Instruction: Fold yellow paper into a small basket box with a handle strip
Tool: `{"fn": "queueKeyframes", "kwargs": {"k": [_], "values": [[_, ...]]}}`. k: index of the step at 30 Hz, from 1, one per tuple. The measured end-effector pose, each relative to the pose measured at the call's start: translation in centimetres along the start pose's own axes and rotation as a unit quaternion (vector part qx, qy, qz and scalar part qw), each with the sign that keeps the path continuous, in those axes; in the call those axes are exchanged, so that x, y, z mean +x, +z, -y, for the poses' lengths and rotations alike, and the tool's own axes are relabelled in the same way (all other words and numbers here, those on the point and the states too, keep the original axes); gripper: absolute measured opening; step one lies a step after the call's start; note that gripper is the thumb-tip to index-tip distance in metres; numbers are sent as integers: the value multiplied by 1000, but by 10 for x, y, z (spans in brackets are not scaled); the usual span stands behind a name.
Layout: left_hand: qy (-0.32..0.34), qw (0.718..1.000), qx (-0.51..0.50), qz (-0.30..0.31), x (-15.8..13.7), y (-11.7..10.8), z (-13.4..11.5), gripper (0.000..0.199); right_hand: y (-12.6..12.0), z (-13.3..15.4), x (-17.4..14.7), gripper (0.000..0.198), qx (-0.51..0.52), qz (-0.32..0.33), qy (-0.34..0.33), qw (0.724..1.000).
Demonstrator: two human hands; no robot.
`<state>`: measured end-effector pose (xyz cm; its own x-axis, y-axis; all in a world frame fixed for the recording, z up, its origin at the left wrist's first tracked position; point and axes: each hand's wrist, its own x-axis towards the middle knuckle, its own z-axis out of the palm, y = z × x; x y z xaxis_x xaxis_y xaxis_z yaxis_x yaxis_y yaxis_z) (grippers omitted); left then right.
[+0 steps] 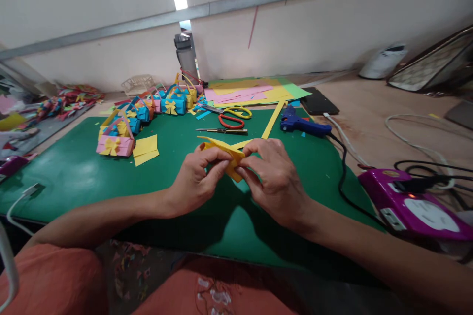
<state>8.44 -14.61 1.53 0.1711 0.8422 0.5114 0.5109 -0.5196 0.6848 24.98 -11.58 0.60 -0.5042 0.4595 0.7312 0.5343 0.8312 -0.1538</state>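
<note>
Both my hands meet over the green mat (74, 172) and pinch a folded piece of yellow paper (221, 148). My left hand (195, 177) grips its left side with thumb and fingers. My right hand (271, 174) holds the right side, its fingers curled over the fold. A pointed flap of the paper sticks out to the upper left, and a small corner shows below between the hands.
Scissors with red and yellow handles (231, 120), a blue glue gun (301, 124) with black cord, and a yellow strip (273, 120) lie beyond. Paper baskets (114, 140) stand left, yellow sheets (146, 149) beside them. Coloured sheets (254, 92), phone (318, 102), purple device (414, 204) right.
</note>
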Motion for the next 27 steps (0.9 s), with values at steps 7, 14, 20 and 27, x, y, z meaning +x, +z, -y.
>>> {"fn": "queueKeyframes", "kwargs": {"k": [7, 14, 20, 27], "values": [[-136, 971, -191, 43, 4, 0, -2, 6, 1, -1, 1, 14, 12, 46, 33, 998], [-164, 956, -237, 57, 5, -3, -5, 12, -2, -1, 2, 16, 47, 65, 60, 995], [-146, 960, -234, 36, 6, -2, -3, 10, -3, -1, 2, 9, 64, 63, 61, 994], [-118, 971, -208, 24, 5, 0, -1, 8, 0, -3, -1, 6, 41, 79, 73, 993]]}}
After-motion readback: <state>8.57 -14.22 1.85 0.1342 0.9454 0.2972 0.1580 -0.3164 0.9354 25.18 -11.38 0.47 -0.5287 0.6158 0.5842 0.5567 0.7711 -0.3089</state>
